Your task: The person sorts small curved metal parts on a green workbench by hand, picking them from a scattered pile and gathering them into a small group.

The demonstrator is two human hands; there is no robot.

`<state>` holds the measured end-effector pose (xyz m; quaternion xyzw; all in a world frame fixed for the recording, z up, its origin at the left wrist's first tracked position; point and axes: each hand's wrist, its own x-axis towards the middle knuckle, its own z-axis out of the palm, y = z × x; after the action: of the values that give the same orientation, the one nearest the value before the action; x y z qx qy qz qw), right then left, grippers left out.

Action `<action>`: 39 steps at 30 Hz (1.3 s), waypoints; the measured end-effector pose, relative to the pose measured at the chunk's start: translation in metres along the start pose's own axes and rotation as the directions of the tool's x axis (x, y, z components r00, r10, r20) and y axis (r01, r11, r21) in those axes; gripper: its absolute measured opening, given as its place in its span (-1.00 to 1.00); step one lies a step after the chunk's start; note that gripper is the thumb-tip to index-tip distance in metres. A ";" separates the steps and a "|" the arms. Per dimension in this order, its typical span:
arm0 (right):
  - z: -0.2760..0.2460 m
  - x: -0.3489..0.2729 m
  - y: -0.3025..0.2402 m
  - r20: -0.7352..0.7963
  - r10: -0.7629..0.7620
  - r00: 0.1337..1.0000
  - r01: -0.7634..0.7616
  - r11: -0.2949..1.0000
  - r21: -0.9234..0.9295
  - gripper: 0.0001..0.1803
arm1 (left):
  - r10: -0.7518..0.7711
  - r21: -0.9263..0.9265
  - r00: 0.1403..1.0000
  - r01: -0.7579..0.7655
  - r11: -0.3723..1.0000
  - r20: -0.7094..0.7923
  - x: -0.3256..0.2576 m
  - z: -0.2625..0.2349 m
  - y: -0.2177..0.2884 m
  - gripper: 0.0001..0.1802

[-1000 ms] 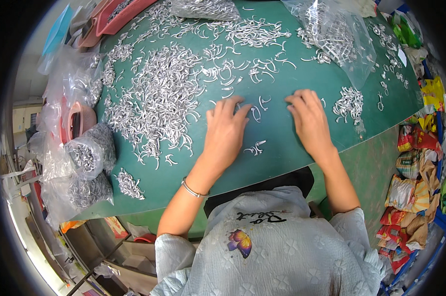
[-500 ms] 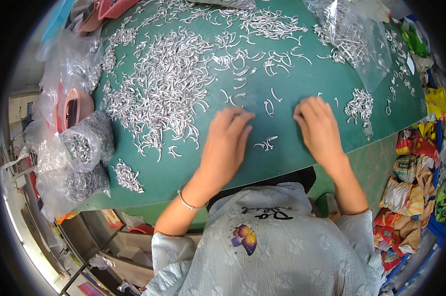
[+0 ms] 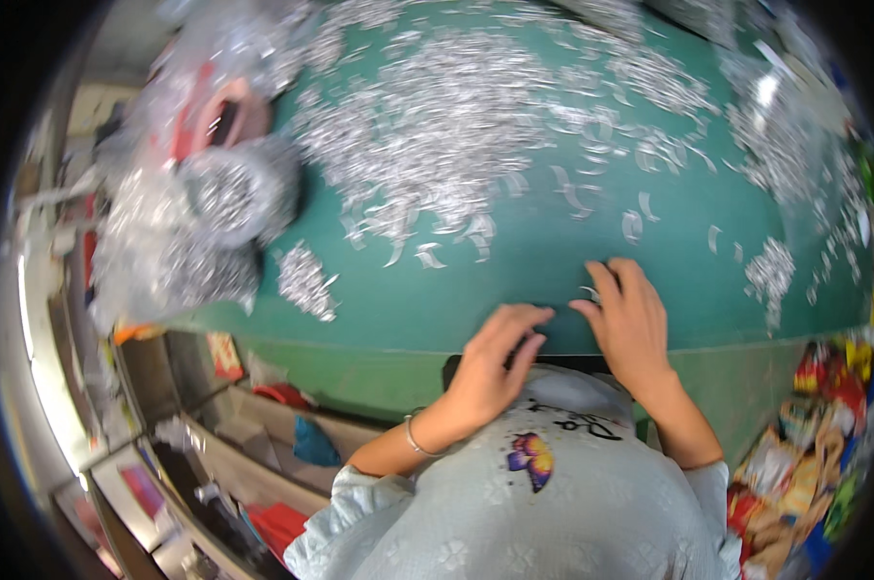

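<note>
My right hand [image 3: 632,319] is low over the green tabletop, close to its near edge. Its thumb and fingers are bent and apart, with a few small silver metal pieces [image 3: 589,293] visible between them. Left of it, my left hand [image 3: 500,360] hovers at the table edge, thumb and forefinger parted, with nothing visible in them. A silver oval ring piece [image 3: 632,227] lies beyond my right hand, beside a curved silver piece [image 3: 646,206]. Motion blur softens the small parts.
A large heap of curved silver pieces [image 3: 446,126] covers the far middle of the table [image 3: 408,309]. Smaller piles sit at left [image 3: 304,280] and right [image 3: 770,271]. Filled clear plastic bags [image 3: 205,275] and a pink container [image 3: 234,114] line the left side.
My view has swung left, so the table's contents appear farther right. Both hands have drawn toward the near edge and closer together. My right hand has come over the small cluster of pieces.
</note>
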<state>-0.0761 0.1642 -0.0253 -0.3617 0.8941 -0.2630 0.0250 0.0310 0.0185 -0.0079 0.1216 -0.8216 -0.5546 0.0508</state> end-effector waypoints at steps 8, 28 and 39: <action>0.049 0.021 -0.055 0.038 -0.374 0.927 0.370 0.926 0.075 -0.78 | -0.125 -0.005 0.921 0.133 0.991 -0.369 -0.053 -0.040 -0.028 -0.79; 0.053 0.125 -0.057 0.125 -0.491 0.862 0.503 0.857 -0.106 -0.57 | 0.263 0.689 0.963 -0.148 0.710 -0.065 0.041 -0.111 -0.053 -0.31; 0.011 0.128 0.014 0.003 -0.369 0.929 0.365 0.918 -0.155 -0.63 | 0.245 0.724 0.952 -0.300 0.621 0.185 0.103 -0.099 -0.046 -0.34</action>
<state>-0.1765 0.0827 -0.0230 -0.5201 0.8282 -0.1986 -0.0643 -0.0405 -0.1135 -0.0180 -0.0132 -0.9857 -0.1599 0.0521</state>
